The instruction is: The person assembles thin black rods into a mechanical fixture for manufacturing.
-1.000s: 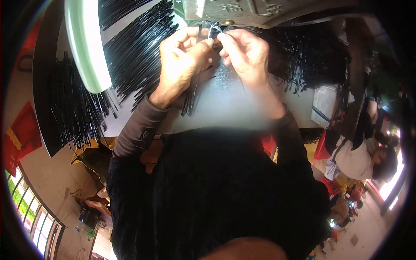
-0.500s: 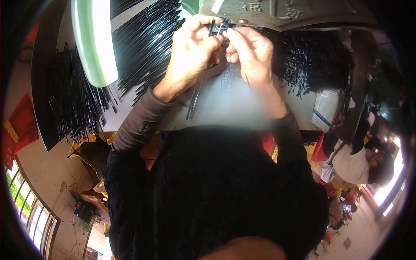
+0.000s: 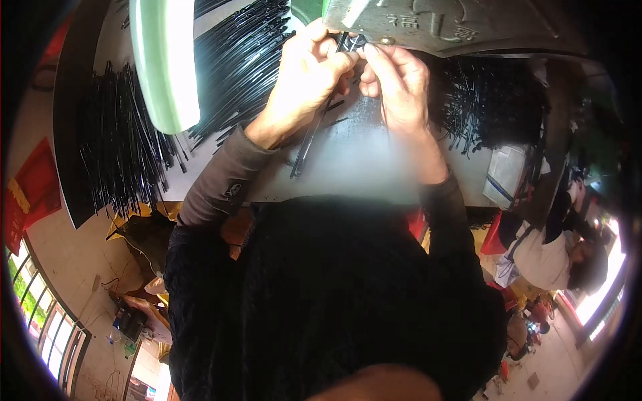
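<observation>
My left hand (image 3: 311, 77) is closed round a couple of thin black rods (image 3: 311, 140). Their lower ends slant down over the pale tabletop toward me, and their upper ends pass between my thumb and fingers. Close beside it, my right hand (image 3: 401, 83) pinches at a small dark piece (image 3: 354, 43) by the rods' upper ends, thumb and forefinger pressed together. Both sets of fingertips meet just under the edge of a grey metal machine cover (image 3: 455, 30). Exactly how the small piece sits on the rods is hidden by my fingers.
Piles of black rods lie at the far left (image 3: 241, 60), near left (image 3: 124, 140) and right (image 3: 468, 100). A bright lamp (image 3: 164, 67) hangs over the left side. A whitish box (image 3: 503, 175) stands at the table's right edge. Another person (image 3: 548, 257) is at the right.
The whole view has shifted slightly to the right. Against the machine cover, both hands have moved a little nearer its edge, keeping their grip on the rods and the small piece.
</observation>
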`<state>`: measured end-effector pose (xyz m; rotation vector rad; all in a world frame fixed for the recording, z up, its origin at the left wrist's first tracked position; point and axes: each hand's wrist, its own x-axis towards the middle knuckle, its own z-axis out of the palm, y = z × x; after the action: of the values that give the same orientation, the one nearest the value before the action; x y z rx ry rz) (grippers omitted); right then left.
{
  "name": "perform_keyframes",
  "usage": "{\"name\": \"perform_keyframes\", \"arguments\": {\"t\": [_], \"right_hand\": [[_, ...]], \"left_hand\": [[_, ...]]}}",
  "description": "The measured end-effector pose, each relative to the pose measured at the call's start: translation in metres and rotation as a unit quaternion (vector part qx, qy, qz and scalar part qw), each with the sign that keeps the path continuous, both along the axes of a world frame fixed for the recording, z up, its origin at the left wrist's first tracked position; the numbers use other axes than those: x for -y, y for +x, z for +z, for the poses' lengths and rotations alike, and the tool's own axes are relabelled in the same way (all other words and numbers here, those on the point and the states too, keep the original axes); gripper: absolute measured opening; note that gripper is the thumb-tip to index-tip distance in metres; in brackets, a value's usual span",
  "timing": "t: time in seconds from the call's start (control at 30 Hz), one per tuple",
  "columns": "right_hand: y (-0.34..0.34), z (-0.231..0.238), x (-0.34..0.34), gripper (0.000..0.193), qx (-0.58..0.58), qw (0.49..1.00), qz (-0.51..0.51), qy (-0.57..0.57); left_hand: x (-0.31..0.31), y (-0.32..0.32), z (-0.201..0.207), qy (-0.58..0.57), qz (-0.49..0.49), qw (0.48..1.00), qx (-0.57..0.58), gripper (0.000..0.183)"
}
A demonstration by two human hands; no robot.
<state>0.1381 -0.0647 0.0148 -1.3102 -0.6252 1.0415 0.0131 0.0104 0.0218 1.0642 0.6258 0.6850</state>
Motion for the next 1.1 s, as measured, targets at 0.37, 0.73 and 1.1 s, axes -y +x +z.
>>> {"name": "perform_keyframes", "arguments": {"t": [0.37, 0.73, 1.1], "right_hand": [[0.032, 0.008, 0.002, 0.034, 0.059, 0.974, 0.208, -0.063], [0.015, 0.024, 0.015, 0.044, 0.073, 0.956, 0.267, -0.093], [0.022, 0.023, 0.009, 0.044, 0.095, 0.953, 0.269, -0.100]], "left_hand": [[-0.013, -0.009, 0.007, -0.074, -0.042, 0.996, -0.006, 0.020], [-0.007, 0.002, 0.009, -0.102, -0.002, 0.993, 0.056, 0.020], [-0.011, 0.012, 0.002, -0.055, 0.049, 0.997, 0.039, 0.020]]}}
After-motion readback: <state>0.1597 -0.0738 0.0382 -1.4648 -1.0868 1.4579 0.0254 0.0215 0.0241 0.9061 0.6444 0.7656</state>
